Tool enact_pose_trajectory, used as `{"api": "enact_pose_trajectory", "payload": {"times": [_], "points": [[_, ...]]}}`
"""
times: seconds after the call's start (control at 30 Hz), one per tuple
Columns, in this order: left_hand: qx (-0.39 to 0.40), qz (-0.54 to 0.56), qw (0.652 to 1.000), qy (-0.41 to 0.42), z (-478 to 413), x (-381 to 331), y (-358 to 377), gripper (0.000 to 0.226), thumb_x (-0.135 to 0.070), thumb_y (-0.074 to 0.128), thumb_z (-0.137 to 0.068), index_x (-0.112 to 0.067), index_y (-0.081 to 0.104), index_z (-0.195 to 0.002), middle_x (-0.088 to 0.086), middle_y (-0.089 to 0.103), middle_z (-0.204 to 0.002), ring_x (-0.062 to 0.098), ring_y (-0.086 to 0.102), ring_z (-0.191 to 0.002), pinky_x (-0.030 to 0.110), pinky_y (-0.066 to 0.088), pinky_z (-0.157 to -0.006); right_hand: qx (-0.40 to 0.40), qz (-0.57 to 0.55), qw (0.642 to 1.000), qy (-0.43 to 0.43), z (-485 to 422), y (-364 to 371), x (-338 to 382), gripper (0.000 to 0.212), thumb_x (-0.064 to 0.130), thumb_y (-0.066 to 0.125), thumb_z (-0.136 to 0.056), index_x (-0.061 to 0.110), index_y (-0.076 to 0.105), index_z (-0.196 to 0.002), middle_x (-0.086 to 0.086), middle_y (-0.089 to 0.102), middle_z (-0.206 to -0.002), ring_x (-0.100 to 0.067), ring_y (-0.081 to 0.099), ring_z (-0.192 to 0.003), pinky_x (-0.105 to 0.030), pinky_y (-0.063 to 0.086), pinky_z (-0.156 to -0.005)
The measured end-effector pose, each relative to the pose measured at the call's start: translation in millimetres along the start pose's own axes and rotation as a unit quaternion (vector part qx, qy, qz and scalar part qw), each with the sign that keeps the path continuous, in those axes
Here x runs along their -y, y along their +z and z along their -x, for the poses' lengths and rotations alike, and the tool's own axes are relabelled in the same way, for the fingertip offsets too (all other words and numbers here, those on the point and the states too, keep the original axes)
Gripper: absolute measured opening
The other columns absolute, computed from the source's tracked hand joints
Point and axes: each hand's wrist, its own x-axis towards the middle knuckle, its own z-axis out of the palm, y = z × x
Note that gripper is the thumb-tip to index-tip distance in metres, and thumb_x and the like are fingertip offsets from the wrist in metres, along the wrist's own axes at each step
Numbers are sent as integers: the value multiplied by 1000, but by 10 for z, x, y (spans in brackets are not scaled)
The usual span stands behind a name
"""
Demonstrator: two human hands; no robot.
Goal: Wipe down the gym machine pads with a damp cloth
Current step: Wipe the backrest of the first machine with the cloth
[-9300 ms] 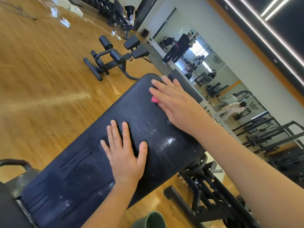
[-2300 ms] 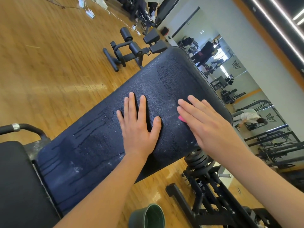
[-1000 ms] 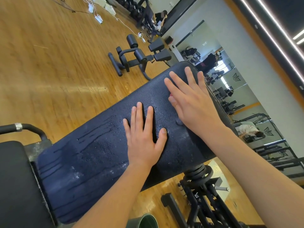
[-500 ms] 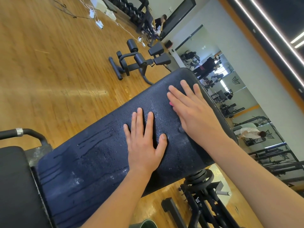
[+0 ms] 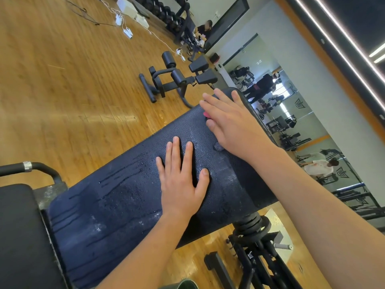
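Observation:
A long black bench pad slopes up from lower left to the upper middle, its surface wet with streaks and droplets. My left hand lies flat on the middle of the pad with straight fingers. My right hand presses flat near the pad's far end, fingers straight. A pink cloth lies under that palm; only a small edge shows beside the index finger. A grey bit peeks out below the heel of the hand.
A black seat pad and a handle sit at lower left. The bench's black frame stands below right. A green bucket rim shows at the bottom edge. Another bench stands on the wooden floor beyond; a mirror wall runs right.
My right hand has slid with the cloth farther up the pad toward its far end. My left hand stays flat in the same place.

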Motion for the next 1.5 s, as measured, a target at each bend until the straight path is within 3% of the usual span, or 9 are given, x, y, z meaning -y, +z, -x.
{"api": "enact_pose_trajectory", "payload": {"times": [0.27, 0.5, 0.67, 0.77, 0.9, 1.03, 1.17, 1.3, 1.5], "points": [[14, 25, 1000, -1, -3, -22, -45, 64, -53, 33, -104, -26, 23, -161, 3, 7, -172, 20, 0, -159, 61, 5, -125, 40, -81, 996, -21, 155, -100, -8, 57, 11, 54, -102, 13, 38, -157, -2, 21, -170, -22, 9, -159, -43, -8, -124], [9, 55, 998, 23, 12, -56, -65, 65, -60, 23, -105, -33, 12, -164, -2, 3, -173, 27, -4, -159, 69, 1, -121, 49, -10, 999, -5, 281, -62, 37, 66, 47, 57, -100, 19, 38, -157, 2, 24, -169, -22, 10, -159, -54, -16, -122], [26, 83, 996, -1, -26, -138, -137, 60, -59, 13, -106, -38, 13, -162, -14, 6, -171, 19, -7, -159, 68, -3, -121, 60, 15, 998, -3, 360, -19, 80, 68, 48, 53, -102, 19, 32, -160, 3, 22, -170, -19, 3, -159, -53, -18, -121], [37, 103, 994, -8, -85, -258, -166, 66, -60, 10, -106, -27, 17, -163, -9, 13, -171, 11, -4, -158, 64, -3, -124, 71, -47, 996, -4, 428, -65, 51, 72, 56, 47, -100, 20, 31, -161, 6, 20, -169, -15, 0, -159, -52, -20, -123], [42, 107, 992, -54, -169, -453, -152, 77, -64, 13, -104, -16, 10, -164, -1, 5, -172, 10, -14, -157, 53, -5, -127, 54, -110, 992, 29, 597, -147, -116, 64, 53, 28, -104, 19, 39, -158, 7, 27, -167, -8, 6, -158, -48, -16, -125], [24, 101, 993, -60, -272, -597, -124, 66, -55, 21, -106, -30, -2, -163, 5, -3, -172, 17, -17, -157, 47, -8, -125, 65, 67, 996, 2, 687, -107, -234, 56, 34, 27, -107, 14, 36, -158, 0, 25, -169, -17, 9, -158, -51, -1, -128], [14, 51, 998, -25, -345, -547, -115, 58, -44, 18, -109, -22, 15, -163, 9, -10, -171, 22, -16, -157, 51, -5, -124, 46, 110, 993, -3, 676, -46, -227, 58, 33, 25, -105, 12, 38, -157, -4, 30, -167, -23, 17, -157, -53, 10, -127], [16, 44, 999, -8, -390, -503, -100, 63, -42, 19, -106, -12, 19, -162, 8, -2, -172, 20, -13, -158, 56, -3, -125, 43, 118, 992, 11, 676, -18, -215, 58, 35, 26, -105, 14, 39, -157, -3, 29, -167, -23, 16, -157, -54, 10, -126], [20, 43, 998, 28, -467, -426, -128, 68, -67, 19, -101, -33, 27, -160, 8, 9, -172, 24, -9, -158, 62, -8, -121, 67, 106, 992, -10, 678, -61, -295, 60, 41, 27, -106, 16, 33, -160, -1, 21, -169, -21, 10, -159, -52, 13, -127]]}}
